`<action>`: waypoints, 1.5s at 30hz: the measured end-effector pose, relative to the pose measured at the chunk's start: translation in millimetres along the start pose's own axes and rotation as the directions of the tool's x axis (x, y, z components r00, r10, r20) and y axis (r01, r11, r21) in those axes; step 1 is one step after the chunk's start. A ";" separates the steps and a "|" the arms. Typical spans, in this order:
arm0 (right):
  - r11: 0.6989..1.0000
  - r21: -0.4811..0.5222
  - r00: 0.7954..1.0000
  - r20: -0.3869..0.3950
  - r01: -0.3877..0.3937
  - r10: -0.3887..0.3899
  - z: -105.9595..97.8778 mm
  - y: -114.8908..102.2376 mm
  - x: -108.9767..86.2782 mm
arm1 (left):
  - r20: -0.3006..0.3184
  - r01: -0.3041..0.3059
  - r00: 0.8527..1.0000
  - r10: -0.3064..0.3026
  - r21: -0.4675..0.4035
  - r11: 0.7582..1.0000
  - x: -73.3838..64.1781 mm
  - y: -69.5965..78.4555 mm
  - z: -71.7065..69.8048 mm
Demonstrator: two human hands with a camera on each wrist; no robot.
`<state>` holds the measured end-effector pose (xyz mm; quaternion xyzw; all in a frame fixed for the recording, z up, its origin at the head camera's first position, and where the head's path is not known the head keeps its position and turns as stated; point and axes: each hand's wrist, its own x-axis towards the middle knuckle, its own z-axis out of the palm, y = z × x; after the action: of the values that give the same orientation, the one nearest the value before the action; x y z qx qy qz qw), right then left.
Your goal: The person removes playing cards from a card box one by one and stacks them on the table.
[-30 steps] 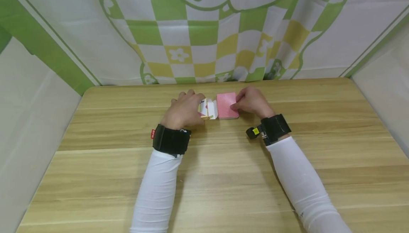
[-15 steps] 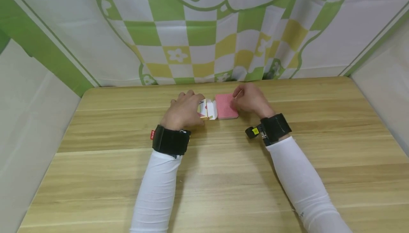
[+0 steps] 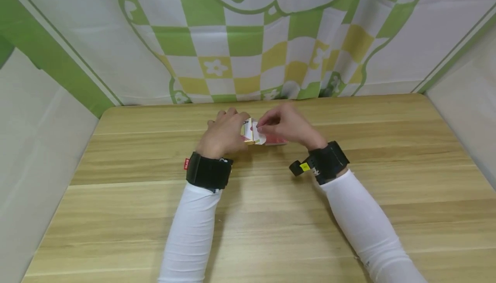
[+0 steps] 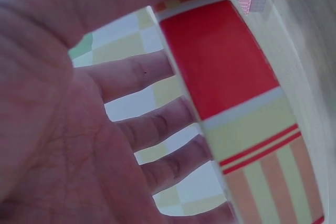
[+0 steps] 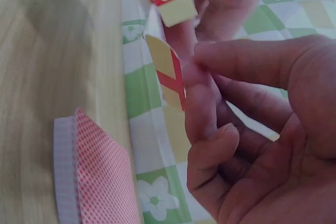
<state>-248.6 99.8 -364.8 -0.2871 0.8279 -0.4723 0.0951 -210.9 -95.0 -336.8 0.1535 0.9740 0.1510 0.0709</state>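
Note:
My left hand (image 3: 222, 134) grips an open playing-card box (image 3: 247, 132) near the table's back edge. Its thumb crosses one side and fingers lie along the other; the left wrist view shows the box's red and striped side (image 4: 220, 59). The end flap (image 5: 165, 69) stands out toward the right. At that flap, my right hand (image 3: 292, 125) has its thumb and index finger close together; whether they pinch anything is unclear. Beneath that hand lies a deck of cards (image 3: 276, 140), red-patterned backs up, partly covered in the head view and plainer as a deck (image 5: 102, 174) in the right wrist view.
The wooden table (image 3: 263, 222) reaches toward me in front of both forearms. Right behind its back edge hangs a green, yellow and white checked curtain (image 3: 244, 41). Each wrist wears a black strap, the right strap (image 3: 329, 160) with a camera sticking out.
My right hand has left the right side of the deck and come left over it to the box's flap. The left hand and the box have stayed about in place.

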 end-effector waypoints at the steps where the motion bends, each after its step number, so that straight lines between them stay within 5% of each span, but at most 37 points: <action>1: 1.000 -0.010 1.000 -0.008 -0.004 0.004 1.4 -0.1 0.2 | -0.002 -0.004 1.000 0.004 -0.004 1.000 0.0 0.1 -0.1; 17: 0.979 -0.082 0.980 -0.083 -0.186 0.179 16.2 0.8 3.4 | -0.038 -0.049 0.998 0.049 0.009 0.999 1.8 3.3 1.1; 32: 0.939 -0.113 0.946 -0.033 -0.324 0.322 -18.2 3.7 -8.2 | -0.031 -0.011 0.999 0.010 -0.009 1.000 -0.4 -6.3 -3.6; 37: 0.944 -0.160 0.956 -0.101 -0.289 0.276 -14.7 0.9 -6.3 | -0.033 -0.007 0.999 0.007 0.013 1.000 -0.1 -4.5 -2.8; 45: 0.963 -0.130 0.971 -0.062 -0.237 0.230 -6.0 6.2 -0.2 | -0.022 -0.015 1.000 0.016 0.038 0.999 0.6 -0.7 -1.8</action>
<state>-253.4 106.7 -366.8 -0.1823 0.8884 -0.4064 0.1110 -211.9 -95.9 -335.3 0.1609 0.9762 0.1346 0.0557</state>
